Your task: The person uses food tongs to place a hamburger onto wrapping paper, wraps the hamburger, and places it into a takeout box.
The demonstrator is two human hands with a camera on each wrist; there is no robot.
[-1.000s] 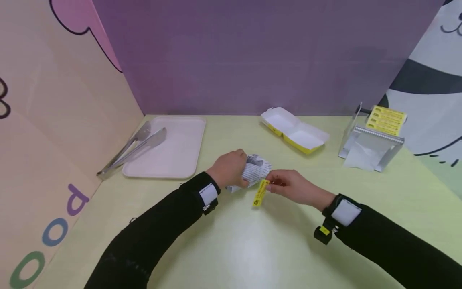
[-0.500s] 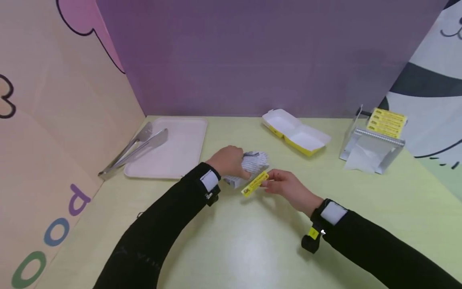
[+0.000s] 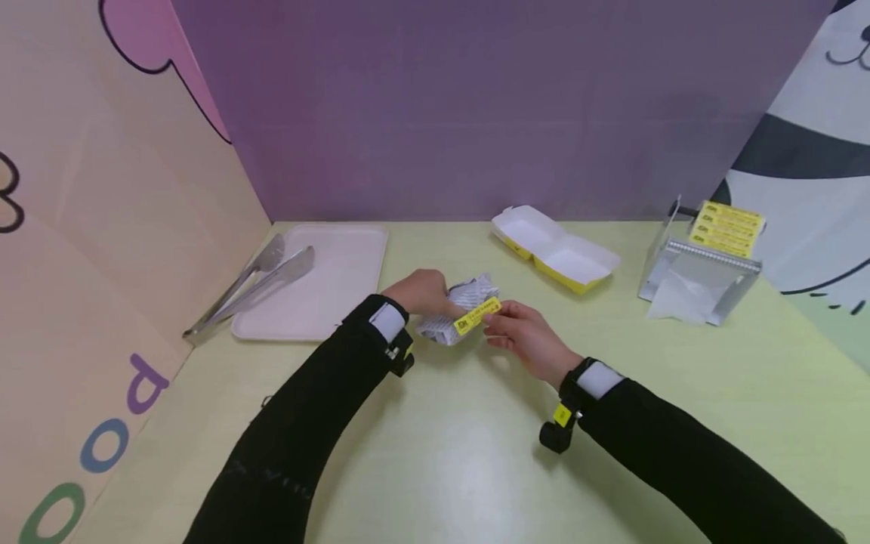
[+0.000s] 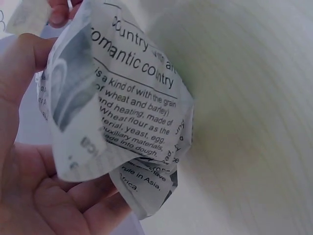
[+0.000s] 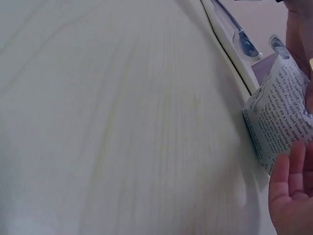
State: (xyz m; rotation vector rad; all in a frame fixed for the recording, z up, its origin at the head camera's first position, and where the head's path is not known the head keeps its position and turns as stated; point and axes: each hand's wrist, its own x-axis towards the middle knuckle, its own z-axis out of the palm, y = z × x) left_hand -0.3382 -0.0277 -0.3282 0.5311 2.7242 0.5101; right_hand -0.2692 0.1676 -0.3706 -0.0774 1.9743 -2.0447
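Note:
A packet wrapped in newsprint-patterned paper (image 3: 440,330) lies at the middle of the table. My left hand (image 3: 423,293) grips it from the left. In the left wrist view the thumb and curled fingers hold the printed paper (image 4: 132,98), whose folded end faces the camera. My right hand (image 3: 526,336) pinches one end of a yellow printed sticker (image 3: 477,316), which overlaps the packet's near side in the head view. In the right wrist view the right fingers (image 5: 296,169) are right beside the wrapped packet (image 5: 279,110).
A pale tray (image 3: 326,302) with metal tongs (image 3: 251,283) on it stands at the left. An open white and yellow carton (image 3: 557,249) sits at the back. A dispenser (image 3: 710,261) with a roll of yellow stickers (image 3: 727,227) is at the right.
The right hand has moved left and up with the sticker, which has swung from hanging down to lying over the packet. The packet and left hand have shifted slightly away and left.

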